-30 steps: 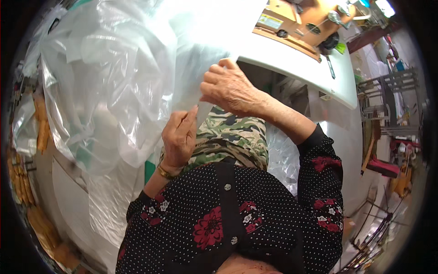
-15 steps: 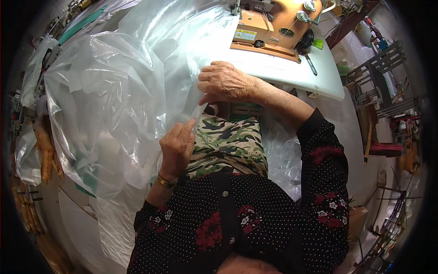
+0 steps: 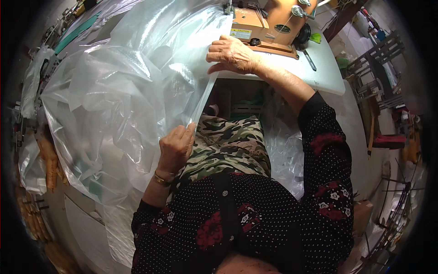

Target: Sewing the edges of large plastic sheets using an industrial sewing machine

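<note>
A big sheet of clear plastic film (image 3: pixel 118 86) billows over the left half of the view and lies across the white sewing table (image 3: pixel 326 77). My left hand (image 3: pixel 175 147) pinches the film's folded edge near my lap, above camouflage-patterned trousers (image 3: pixel 226 146). My right hand (image 3: pixel 232 55) presses the same edge flat on the table, just in front of the orange sewing machine (image 3: pixel 269 23). The edge runs taut between the two hands.
More clear film (image 3: pixel 285 155) hangs under the table at the right of my lap. A dark tool (image 3: pixel 309 59) lies on the table right of the machine. Metal racks (image 3: pixel 378 77) stand at the right, yellowish bundles (image 3: pixel 48 160) at the left.
My right hand has slid forward along the film's edge toward the sewing machine. My left hand stays on the edge near my lap, so the stretch between them is longer.
</note>
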